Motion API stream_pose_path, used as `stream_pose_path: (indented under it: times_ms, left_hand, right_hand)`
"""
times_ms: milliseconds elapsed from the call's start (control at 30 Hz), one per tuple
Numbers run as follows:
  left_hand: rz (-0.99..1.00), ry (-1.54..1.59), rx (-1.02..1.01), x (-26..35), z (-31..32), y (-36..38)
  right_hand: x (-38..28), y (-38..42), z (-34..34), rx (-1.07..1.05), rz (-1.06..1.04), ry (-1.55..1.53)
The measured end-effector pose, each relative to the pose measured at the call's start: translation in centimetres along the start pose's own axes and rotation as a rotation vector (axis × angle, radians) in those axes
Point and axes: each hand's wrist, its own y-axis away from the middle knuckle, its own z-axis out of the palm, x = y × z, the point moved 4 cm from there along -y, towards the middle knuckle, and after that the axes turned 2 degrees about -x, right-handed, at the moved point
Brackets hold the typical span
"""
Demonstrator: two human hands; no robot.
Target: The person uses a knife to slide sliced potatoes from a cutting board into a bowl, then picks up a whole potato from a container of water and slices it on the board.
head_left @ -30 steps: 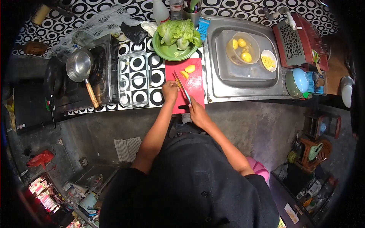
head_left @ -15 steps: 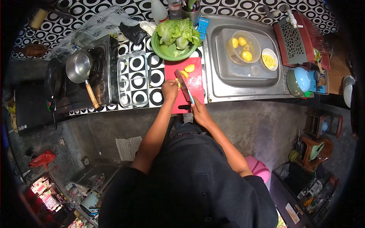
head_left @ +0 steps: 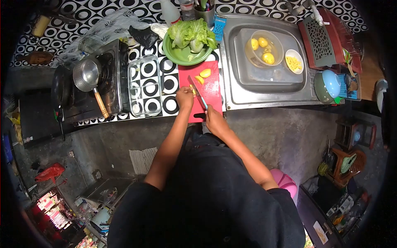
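My right hand (head_left: 215, 121) grips a knife (head_left: 197, 93) by its light-blue handle, the blade slanting up and left over a red cutting board (head_left: 212, 93). Fingers curled, my left hand (head_left: 185, 98) holds a small yellow potato piece (head_left: 192, 87) against the left side of the blade. Just above the knife lie two larger potato pieces, one (head_left: 205, 73) farther back and one (head_left: 199, 79) beside the blade tip. The held piece is partly hidden by my fingers.
A green bowl of lettuce (head_left: 194, 37) stands behind the board. To the left are a glass dish (head_left: 144, 87) and a saucepan (head_left: 87, 76) on the stove. The sink holds a bowl of potatoes in water (head_left: 264, 48) and a small bowl of cut pieces (head_left: 294, 63).
My right hand and the knife have shifted slightly left, bringing the blade closer to my left fingers. My left hand stays nearly in place; the view has shifted a little.
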Motion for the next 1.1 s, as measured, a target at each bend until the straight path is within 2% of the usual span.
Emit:
stream_pose_path:
  times_ms: [300, 933, 1033, 1100]
  left_hand:
    - [-0.016, 0.062, 0.003, -0.9, -0.2, -0.3]
    - [-0.008, 0.056, -0.011, -0.5, -0.2, -0.2]
    - [-0.098, 0.007, -0.060, -0.1, -0.2, 0.0]
    - [-0.089, 0.002, -0.059, 0.2, -0.3, 0.2]
  right_hand:
    - [-1.2, 0.0, 0.8, 0.029, -0.092, 0.055]
    - [-1.1, -0.8, 1.6, -0.007, -0.038, 0.043]
    - [-1.2, -1.2, 1.6, -0.010, -0.042, 0.043]
    - [-1.3, -1.2, 1.6, -0.006, -0.040, 0.051]
